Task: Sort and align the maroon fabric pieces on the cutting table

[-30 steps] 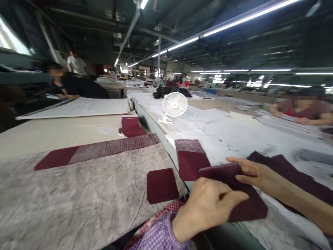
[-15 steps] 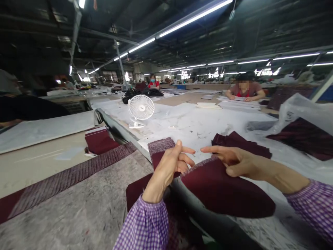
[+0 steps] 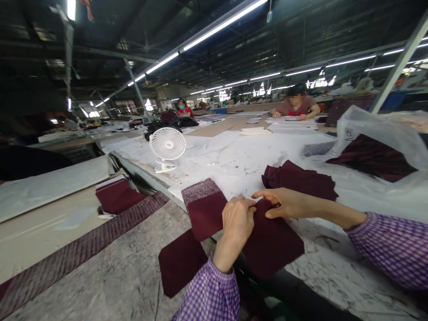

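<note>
A dark maroon fabric piece (image 3: 276,245) with cut corners hangs at the table edge, its upper edge between my two hands. My left hand (image 3: 236,227) is closed in a pinch at its upper left edge, fingertips partly hidden. My right hand (image 3: 284,203) grips the top edge between thumb and fingers, its index finger reaching toward the left hand. Left of them lies another maroon piece (image 3: 206,216) with a mottled strip along its top. A plain maroon piece (image 3: 182,263) sits lower, partly behind my left sleeve. Beyond my right hand is a fanned pile of maroon pieces (image 3: 301,180).
A white clip fan (image 3: 167,143) stands on the white-covered table (image 3: 230,154). Farther left are a maroon stack (image 3: 118,194) and a long mottled strip (image 3: 83,245). A clear plastic bag (image 3: 361,122) with dark fabric lies at right. A co-worker (image 3: 296,107) works across the table.
The held piece has turned and now hangs more upright, its mottled edge no longer showing. My left hand has moved right and closed beside the right hand. The view has shifted right.
</note>
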Demonstrator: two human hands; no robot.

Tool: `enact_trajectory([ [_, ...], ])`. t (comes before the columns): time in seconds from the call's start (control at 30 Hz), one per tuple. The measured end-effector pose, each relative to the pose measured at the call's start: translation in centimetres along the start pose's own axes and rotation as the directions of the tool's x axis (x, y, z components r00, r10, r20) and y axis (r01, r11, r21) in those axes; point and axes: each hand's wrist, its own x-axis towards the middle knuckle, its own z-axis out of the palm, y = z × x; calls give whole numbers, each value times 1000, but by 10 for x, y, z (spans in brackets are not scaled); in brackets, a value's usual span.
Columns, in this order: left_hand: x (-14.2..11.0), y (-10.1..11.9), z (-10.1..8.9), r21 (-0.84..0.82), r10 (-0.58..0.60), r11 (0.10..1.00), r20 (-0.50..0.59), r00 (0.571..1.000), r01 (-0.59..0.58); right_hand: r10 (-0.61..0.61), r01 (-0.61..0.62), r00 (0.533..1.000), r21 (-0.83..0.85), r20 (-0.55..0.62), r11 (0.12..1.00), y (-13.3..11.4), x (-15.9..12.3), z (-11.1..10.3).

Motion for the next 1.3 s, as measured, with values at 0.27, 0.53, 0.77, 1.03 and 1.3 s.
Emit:
enact_trajectory([
  [0.27,0,-2,10,318,88,941,98,991,-115,-252,215,964,-309,-83,926,14,3,-9],
  [0.53,-1,-2,11,359,115,923,83,990,-137,-312,281,950,-368,-24,886,14,4,-5],
  [0.77,-2,-5,11,349,129,926,68,989,-145,-313,269,949,-420,-38,867,18,5,1],
  [1.03,-4,-11,6,293,171,935,117,978,-199,-408,307,912,-732,44,608,22,-1,11],
  [1.3,-4,-12,8,375,215,889,164,963,-263,-495,278,868,-795,-31,539,23,-14,15],
])
